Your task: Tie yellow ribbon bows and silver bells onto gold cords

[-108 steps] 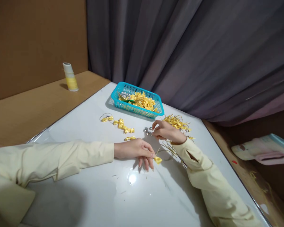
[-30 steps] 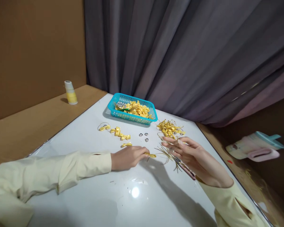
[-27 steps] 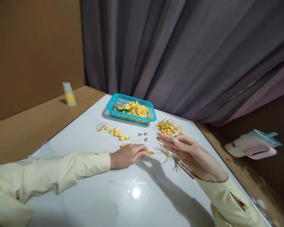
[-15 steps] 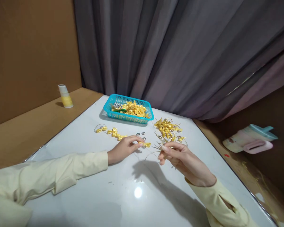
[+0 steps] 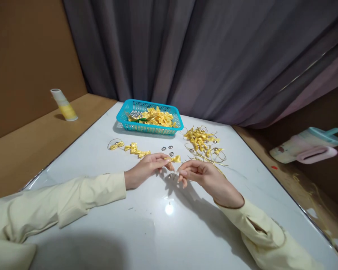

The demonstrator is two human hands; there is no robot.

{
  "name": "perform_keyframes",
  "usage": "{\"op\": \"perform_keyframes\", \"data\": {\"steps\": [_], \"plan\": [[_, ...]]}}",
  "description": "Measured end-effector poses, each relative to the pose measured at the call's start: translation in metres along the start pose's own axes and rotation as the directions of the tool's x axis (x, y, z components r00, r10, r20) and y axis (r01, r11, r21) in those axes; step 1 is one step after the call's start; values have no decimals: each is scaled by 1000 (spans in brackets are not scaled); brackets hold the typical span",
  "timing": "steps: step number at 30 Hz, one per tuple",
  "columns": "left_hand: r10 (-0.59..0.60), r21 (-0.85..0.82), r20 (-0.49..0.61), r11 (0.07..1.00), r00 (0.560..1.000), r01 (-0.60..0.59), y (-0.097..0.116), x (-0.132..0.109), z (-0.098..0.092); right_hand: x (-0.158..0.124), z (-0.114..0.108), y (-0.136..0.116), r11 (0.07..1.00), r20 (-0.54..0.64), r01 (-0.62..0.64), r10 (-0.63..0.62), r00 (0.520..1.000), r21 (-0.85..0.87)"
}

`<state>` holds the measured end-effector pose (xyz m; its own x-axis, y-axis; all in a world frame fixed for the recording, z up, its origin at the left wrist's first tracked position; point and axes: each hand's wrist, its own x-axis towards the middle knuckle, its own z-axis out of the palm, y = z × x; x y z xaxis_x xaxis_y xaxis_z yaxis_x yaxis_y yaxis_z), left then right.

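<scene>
My left hand (image 5: 152, 165) pinches a yellow satin ribbon bow (image 5: 176, 159) between thumb and fingers, just above the table. Close beside it, my right hand (image 5: 199, 175) is closed at the fingertips on a thin gold cord (image 5: 220, 171), part of which shows behind the hand. Fingers hide most of the cord. Several silver heart-shaped pieces (image 5: 171, 154) lie around the left fingertips. More yellow bows (image 5: 133, 148) rest in a row to the left, and a bow with a looped cord (image 5: 116, 145) sits at the row's far end.
A blue plastic basket (image 5: 149, 132) at the back contains yellow bows and silver pieces. Right of it lies a pile of bows with gold cords (image 5: 199, 138). A thread cone (image 5: 64, 105) stands on the left ledge; a lidded cup (image 5: 304, 146) is at the right.
My right hand has moved left from the gold cords, close to my left hand. The left hand has raised the bow slightly off the silver piece beneath. The view has shifted a little.
</scene>
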<state>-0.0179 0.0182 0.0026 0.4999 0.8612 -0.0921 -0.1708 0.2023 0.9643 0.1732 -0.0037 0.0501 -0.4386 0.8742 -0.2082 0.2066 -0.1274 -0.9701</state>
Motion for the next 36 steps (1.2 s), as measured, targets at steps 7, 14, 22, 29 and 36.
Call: {"op": "perform_keyframes", "data": {"steps": [7, 14, 22, 29, 36], "plan": [[-21, -11, 8, 1000, 1000, 21, 0, 1, 1, 1, 5, -1, 990, -99, 49, -62, 993, -129], [-25, 4, 18, 1000, 1000, 25, 0, 0, 1, 2, 4, -1, 946, -159, 58, -114, 981, -319], [-13, 4, 18, 1000, 1000, 13, -2, 0, 0, 2, 5, 1, 976, -142, 57, -88, 986, -209], [-33, -30, 19, 999, 999, 33, -1, 1, 0, 2, 6, 1, 996, -152, -69, 60, 987, -50], [-23, -13, -1, 1000, 1000, 23, -3, 0, 0, -2, 8, -5, 997, -113, -14, 5, 994, -76]]}}
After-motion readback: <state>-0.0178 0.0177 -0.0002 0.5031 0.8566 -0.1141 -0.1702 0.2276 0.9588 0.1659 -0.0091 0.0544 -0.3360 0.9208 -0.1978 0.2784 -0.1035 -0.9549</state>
